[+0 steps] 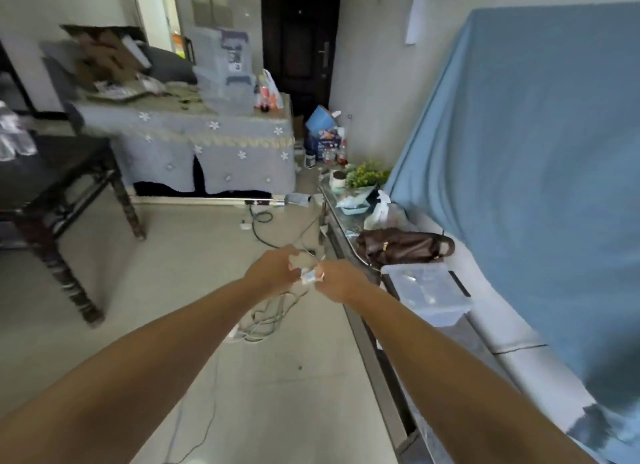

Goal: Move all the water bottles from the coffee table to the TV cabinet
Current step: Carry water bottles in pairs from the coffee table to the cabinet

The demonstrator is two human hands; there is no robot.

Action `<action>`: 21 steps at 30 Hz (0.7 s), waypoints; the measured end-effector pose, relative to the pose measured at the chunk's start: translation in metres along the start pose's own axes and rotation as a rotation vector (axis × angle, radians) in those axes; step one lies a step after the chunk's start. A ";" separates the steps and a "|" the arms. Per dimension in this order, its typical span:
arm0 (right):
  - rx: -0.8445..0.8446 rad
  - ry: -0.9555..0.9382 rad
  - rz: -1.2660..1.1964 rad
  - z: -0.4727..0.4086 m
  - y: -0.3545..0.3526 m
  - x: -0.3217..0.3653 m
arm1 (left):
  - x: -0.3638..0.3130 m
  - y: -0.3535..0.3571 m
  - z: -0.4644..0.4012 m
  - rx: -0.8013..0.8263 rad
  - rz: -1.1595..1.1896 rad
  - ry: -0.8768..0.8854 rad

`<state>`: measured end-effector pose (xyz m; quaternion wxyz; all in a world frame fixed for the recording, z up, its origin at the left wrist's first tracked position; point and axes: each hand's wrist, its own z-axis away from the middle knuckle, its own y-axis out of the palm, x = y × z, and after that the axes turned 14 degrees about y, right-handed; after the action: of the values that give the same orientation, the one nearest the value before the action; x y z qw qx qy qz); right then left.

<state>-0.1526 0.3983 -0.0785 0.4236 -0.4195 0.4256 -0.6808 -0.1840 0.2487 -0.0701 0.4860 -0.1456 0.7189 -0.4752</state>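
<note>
Both forearms stretched forward, left hand [273, 271] and right hand [341, 280] brought close together over the floor, fingers of each pinched on a small clear water bottle [309, 274] held between them; blurred, so exact grip hard to tell. Just beyond and right of the hands, on the long low TV cabinet [367, 342] along the blue-draped wall: a clear lidded plastic storage box [427, 290], contents too hazy to name. Behind it a brown handbag [403, 247], then a white plastic bag [379, 212], a shallow pale-blue tray [355, 205] with something light inside, a pot of yellow-green flowers [367, 176]. Tangled white cables [266, 320] on the floor under the hands. Far left, well apart from both hands, more clear water bottles [14, 131] standing clustered on the dark wooden coffee table [62, 173]. Further back, a grey flowered cloth over a table [207, 145] stacked with cardboard and a translucent bin [223, 72].
</note>
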 end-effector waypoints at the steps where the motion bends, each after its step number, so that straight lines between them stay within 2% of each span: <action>1: 0.004 -0.017 -0.014 -0.007 0.003 0.022 | 0.017 -0.014 0.005 -0.027 0.005 -0.017; 11: 0.098 -0.252 0.072 -0.055 0.040 0.212 | 0.161 -0.117 0.059 -0.206 -0.024 -0.286; 21: 0.134 -0.485 0.056 -0.135 0.041 0.369 | 0.278 -0.211 0.055 -0.273 -0.113 -0.479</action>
<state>-0.3761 0.0730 -0.0775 0.5588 -0.5296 0.2767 -0.5750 -0.3260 -0.0749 -0.0566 0.5909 -0.3577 0.6315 -0.3521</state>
